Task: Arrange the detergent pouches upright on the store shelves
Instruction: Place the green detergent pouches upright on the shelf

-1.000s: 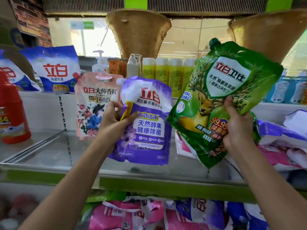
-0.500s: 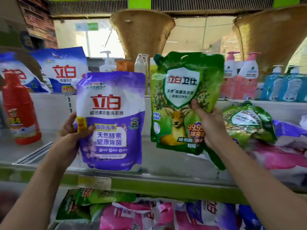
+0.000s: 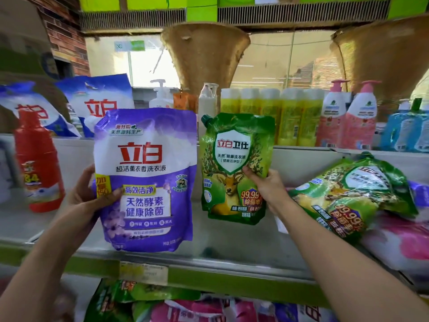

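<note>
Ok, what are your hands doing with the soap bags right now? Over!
Left hand grips purple pouch, upright. Right hand grips green pouch, upright. Both over the shelf. Another green pouch lies flat to the right.

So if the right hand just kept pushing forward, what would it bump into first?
Holding the green pouch, the right hand would probably press it against the shelf's white back panel; depth is unclear.
</note>
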